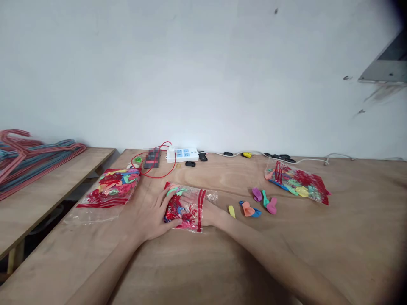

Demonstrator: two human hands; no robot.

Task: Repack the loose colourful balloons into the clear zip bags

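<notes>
My left hand lies across a small clear plastic bag of balloons with a red zip strip, and its fingers press on the bag. My right hand comes in from the right and appears to reach through the bag's open end, its fingers dimly showing behind the plastic. Whether those fingers hold a balloon is hidden. Loose deflated balloons lie to the right of my right hand: a yellow balloon, an orange balloon, a purple balloon and a pink balloon.
Two more balloon bags lie on the plywood table, one at left, one at right. A white power strip and a red cable sit at the wall. Plastic hangers lie on a separate board at left.
</notes>
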